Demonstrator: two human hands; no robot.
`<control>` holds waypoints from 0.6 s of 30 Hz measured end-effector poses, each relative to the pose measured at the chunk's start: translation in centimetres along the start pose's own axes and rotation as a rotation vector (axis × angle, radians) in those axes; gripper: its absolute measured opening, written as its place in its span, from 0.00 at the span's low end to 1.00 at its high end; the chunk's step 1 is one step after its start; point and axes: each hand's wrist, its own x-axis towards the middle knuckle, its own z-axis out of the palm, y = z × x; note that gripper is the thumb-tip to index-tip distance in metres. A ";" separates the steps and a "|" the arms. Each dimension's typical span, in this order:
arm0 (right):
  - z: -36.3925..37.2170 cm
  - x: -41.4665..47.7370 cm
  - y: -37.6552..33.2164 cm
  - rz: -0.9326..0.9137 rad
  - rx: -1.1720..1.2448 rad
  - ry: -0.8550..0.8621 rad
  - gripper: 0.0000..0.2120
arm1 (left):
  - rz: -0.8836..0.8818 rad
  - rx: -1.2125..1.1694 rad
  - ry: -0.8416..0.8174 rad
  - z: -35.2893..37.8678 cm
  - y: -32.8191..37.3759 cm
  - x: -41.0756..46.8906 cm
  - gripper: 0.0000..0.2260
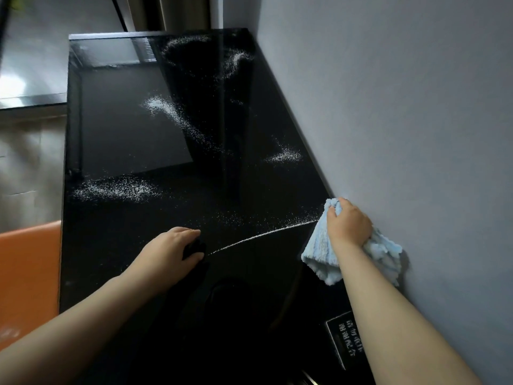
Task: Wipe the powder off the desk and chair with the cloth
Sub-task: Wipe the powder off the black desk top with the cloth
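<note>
A glossy black desk (116, 129) stretches away from me, with white powder (119, 187) scattered over it in several patches. A thin swept line of powder (261, 234) runs between my hands. My right hand (347, 222) grips a bunched light blue cloth (319, 245) at the desk's right edge, against the wall. My left hand (172, 248) rests on the desk near its middle, fingers curved over a dark patch that I cannot make out.
A grey wall (402, 107) runs along the desk's right side. An orange chair seat (27, 273) shows at the left, below the desk edge. A small black sign with white characters (345, 340) lies on the near right corner. Pale floor lies to the far left.
</note>
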 end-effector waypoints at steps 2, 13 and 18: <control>0.0 0.0 0.0 -0.001 0.010 -0.019 0.15 | 0.006 -0.006 0.001 0.1 -0.2 0.1 0.24; 1.4 -5.1 -4.5 -0.113 0.046 -0.123 0.17 | -0.021 -0.011 0.025 -0.9 -3.6 -1.3 0.24; 1.9 -7.7 -6.7 -0.177 0.051 -0.143 0.18 | -0.048 0.012 0.007 -1.1 -5.6 -2.3 0.24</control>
